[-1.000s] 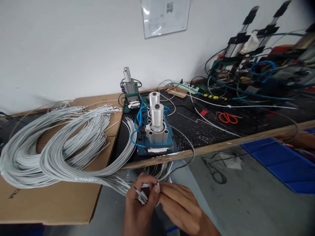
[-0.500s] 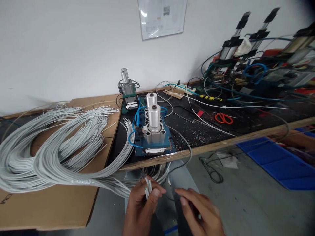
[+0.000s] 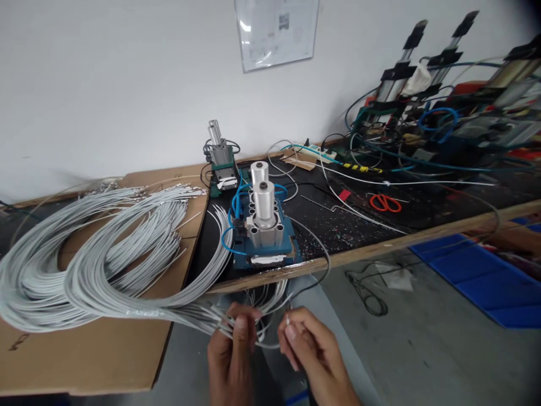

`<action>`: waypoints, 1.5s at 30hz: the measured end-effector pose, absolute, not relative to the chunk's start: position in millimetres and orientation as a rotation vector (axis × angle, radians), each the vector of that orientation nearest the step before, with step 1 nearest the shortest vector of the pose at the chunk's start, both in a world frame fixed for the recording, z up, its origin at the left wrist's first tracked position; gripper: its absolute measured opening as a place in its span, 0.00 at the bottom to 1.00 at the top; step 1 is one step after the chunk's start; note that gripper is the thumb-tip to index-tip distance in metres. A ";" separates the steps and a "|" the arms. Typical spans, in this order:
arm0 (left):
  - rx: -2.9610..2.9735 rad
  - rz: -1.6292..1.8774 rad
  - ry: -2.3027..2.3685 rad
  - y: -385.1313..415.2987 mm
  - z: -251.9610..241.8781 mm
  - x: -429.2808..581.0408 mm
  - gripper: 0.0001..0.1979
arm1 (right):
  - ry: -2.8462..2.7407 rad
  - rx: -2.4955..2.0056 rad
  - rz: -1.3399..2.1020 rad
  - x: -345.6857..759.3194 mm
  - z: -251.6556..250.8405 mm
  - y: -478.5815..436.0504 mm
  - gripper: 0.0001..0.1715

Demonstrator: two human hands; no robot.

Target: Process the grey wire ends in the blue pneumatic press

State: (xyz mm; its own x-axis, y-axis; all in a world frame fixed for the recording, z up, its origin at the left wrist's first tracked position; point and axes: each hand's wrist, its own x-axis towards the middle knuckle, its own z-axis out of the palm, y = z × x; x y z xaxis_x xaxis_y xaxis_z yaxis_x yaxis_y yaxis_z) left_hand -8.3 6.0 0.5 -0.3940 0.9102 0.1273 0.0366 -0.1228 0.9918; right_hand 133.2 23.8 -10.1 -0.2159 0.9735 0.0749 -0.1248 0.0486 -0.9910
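Below the bench's front edge, my left hand (image 3: 234, 344) is closed around the loose ends of several white cables. A short way to its right, my right hand (image 3: 310, 347) pinches the tip of a single white cable (image 3: 270, 345) between thumb and fingers. A large coiled bundle of white cables (image 3: 127, 307) lies to the left and trails toward my left hand. Just beyond my hands stands a blue-based pneumatic press (image 3: 265, 225) with two silver cylinders, a white strip along its front.
The coils rest on a cardboard sheet (image 3: 122, 361). A smaller press (image 3: 222, 158) stands behind. Orange-handled scissors (image 3: 384, 203), hex keys (image 3: 325, 204) and loose cables lie on the black bench (image 3: 350, 231). More machines (image 3: 393, 90) crowd the right; a blue tray (image 3: 469, 276) sits below.
My right hand has moved left and up, closing on a cable end. My left hand has shifted slightly left, and its cable ends no longer stick up between the fingers.
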 end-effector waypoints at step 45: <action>0.733 1.625 1.405 -1.1 5.5 2.2 0.19 | -1.091 -0.970 1.688 98.4 -14.9 9.1 0.30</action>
